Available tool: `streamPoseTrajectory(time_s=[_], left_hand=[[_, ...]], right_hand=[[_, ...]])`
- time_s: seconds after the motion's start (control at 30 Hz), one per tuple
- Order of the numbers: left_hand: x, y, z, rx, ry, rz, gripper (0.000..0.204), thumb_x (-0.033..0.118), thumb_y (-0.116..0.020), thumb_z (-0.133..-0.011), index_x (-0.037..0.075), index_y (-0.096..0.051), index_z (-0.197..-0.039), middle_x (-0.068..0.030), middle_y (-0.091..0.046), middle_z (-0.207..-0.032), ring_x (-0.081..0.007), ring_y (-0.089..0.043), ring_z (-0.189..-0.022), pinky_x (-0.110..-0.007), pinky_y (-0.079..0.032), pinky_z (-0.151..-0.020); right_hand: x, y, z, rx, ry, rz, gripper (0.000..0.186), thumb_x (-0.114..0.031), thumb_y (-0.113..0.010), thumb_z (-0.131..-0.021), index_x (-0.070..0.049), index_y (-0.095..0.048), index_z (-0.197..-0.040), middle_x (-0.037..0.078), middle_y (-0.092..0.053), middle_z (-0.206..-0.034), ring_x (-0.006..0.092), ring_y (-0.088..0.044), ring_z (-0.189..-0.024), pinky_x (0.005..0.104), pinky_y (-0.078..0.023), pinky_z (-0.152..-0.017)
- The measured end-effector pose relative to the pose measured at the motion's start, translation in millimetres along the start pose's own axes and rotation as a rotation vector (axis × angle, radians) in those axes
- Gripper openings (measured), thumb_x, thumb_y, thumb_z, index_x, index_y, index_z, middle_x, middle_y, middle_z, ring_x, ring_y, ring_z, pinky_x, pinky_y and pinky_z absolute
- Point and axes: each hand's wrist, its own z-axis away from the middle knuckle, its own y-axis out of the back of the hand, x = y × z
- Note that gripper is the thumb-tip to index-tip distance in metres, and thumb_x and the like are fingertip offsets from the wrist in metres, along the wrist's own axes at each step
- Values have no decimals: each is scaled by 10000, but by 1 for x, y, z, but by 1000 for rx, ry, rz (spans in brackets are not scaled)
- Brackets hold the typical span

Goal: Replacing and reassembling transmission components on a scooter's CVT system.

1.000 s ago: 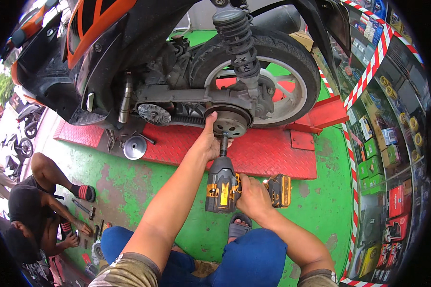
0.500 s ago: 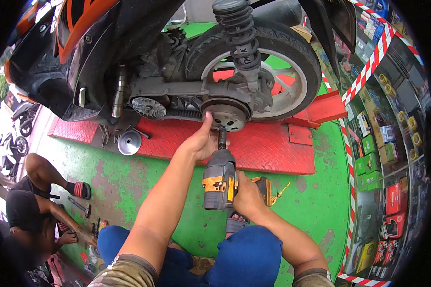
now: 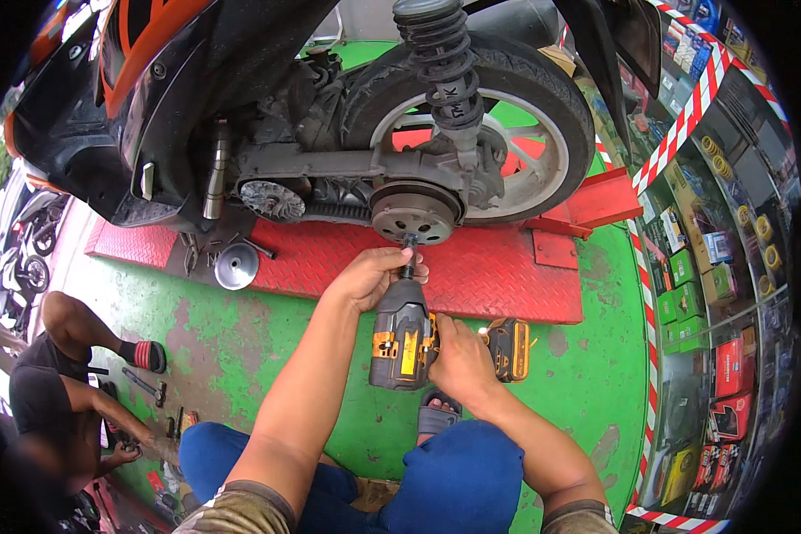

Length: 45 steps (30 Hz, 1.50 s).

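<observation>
My right hand [image 3: 461,363] is wrapped round the handle of a black and yellow cordless impact wrench [image 3: 400,343]. Its battery [image 3: 510,350] sticks out to the right of that hand. A dark socket [image 3: 408,260] on the wrench's nose points away from me and meets the middle of the round metal clutch bell [image 3: 409,219]; I cannot tell how far it is seated. My left hand [image 3: 374,278] pinches the socket between thumb and fingers, just below the bell. Left of the bell, a drive belt [image 3: 343,210] runs toward a finned pulley face [image 3: 273,199].
The scooter's rear wheel [image 3: 552,173] and shock absorber [image 3: 445,80] rise behind the bell. A red lift platform [image 3: 498,280] lies beneath, carrying a metal pulley disc [image 3: 238,266] and small tools. Another person [image 3: 53,392] crouches at left near a hammer [image 3: 147,384]. Glass shelving [image 3: 721,338] stands right.
My left hand has come off the clutch bell's edge and down onto the socket. The wrench has rolled in my right hand, so its battery now shows farther right.
</observation>
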Motion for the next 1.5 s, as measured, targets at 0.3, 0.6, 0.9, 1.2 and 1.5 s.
streamPoseTrajectory(time_s=[0.3, 0.6, 0.9, 1.2, 1.5], left_hand=[[22, -10, -13, 199, 104, 339, 928, 814, -546, -865, 31, -551, -1363, -215, -635, -1246, -340, -641, -1087, -474, -524, -926], [15, -18, -48, 311, -72, 120, 895, 787, -608, -835, 27, -578, -1307, -144, -662, -1078, -281, -613, -910, -416, -515, -787], [20, -9, -41, 226, -27, 99, 1032, 870, -585, -783, 5, -550, -1345, -143, -648, -1093, -272, -599, -905, -410, -521, -791], [-1, -2, 5, -37, 155, 142, 647, 545, -513, -1033, -46, -574, -1288, -228, -665, -1258, -344, -670, -1165, -474, -538, -983], [-16, -7, 18, -78, 70, 129, 379, 225, -587, -1039, -61, -574, -1287, -235, -664, -1248, -345, -667, -1170, -468, -525, -1034]], right_hand=[[6, -10, -2, -44, -33, -25, 419, 2, -670, -714, 50, -525, -1105, 288, -625, -969, 485, -626, -925, 554, -505, -825], [11, -11, -2, 6, 14, 12, 428, 4, -653, -710, 61, -558, -1123, 269, -629, -969, 460, -634, -937, 532, -515, -828], [9, -7, -3, -5, 33, 77, 405, -13, -648, -737, 30, -550, -1128, 247, -640, -985, 426, -646, -949, 510, -514, -832], [18, 3, 11, -44, 90, 104, 432, -5, -664, -686, 30, -534, -1096, 224, -630, -953, 406, -640, -938, 499, -509, -823], [30, 8, 19, -141, 40, 14, 505, 1, -666, -710, 38, -538, -1197, 246, -632, -1024, 431, -625, -1011, 507, -499, -888]])
